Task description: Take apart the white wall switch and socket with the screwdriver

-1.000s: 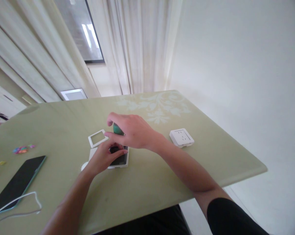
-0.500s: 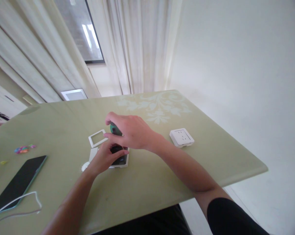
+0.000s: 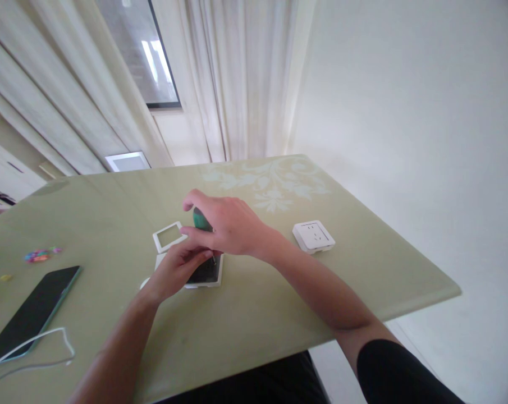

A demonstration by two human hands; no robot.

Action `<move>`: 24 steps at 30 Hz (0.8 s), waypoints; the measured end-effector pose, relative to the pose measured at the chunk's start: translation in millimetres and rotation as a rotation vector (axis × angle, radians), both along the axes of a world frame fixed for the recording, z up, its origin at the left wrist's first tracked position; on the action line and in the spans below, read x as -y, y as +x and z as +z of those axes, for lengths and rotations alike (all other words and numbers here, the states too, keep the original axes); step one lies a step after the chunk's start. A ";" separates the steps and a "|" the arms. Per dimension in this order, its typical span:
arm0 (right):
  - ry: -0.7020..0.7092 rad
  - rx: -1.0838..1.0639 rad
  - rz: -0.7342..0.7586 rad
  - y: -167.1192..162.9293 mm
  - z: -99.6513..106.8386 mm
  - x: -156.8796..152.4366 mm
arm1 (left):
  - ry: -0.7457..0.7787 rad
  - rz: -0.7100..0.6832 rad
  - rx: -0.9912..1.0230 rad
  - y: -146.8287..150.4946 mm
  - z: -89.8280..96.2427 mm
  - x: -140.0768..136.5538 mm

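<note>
My right hand (image 3: 226, 224) is closed around the green handle of a screwdriver (image 3: 201, 219), held upright over a white-framed socket module with a dark inside (image 3: 207, 273) that lies on the pale green table (image 3: 279, 303). My left hand (image 3: 175, 269) rests on the left part of that module, fingertips touching the screwdriver's shaft near its tip. A loose white square frame (image 3: 168, 236) lies just behind and to the left of the hands.
A complete white wall socket (image 3: 313, 235) sits to the right. A dark phone (image 3: 30, 314) with a white cable (image 3: 35, 350) lies at the near left. Small coloured bits (image 3: 39, 255) lie further left. Curtains and a window stand behind the table.
My right hand has lifted slightly with the screwdriver and turned it a little. My left hand's fingers have shifted up along the shaft. The module stays where it was.
</note>
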State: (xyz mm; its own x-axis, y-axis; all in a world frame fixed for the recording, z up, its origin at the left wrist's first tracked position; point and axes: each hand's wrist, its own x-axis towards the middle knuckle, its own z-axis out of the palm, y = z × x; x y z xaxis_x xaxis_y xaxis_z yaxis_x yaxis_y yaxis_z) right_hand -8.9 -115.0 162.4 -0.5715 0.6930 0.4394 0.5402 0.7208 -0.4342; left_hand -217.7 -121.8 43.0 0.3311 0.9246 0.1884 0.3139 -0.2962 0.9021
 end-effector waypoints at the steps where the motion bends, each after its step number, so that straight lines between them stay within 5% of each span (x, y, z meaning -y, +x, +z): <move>1: 0.002 -0.002 -0.004 -0.6 -0.4 0.3 | 0.005 0.014 0.004 0.3 -0.3 0.1; 10: 0.031 -0.050 -0.004 3.1 1.4 -1.2 | 0.026 0.026 -0.022 -12.8 0.6 -11.0; 16: 0.054 -0.209 -0.003 5.2 3.0 1.7 | -0.022 -0.232 -0.363 -61.0 11.0 -8.4; 24: 0.022 -0.131 0.090 -13.5 -16.2 -2.1 | -0.027 -0.224 -0.365 -29.8 8.2 1.1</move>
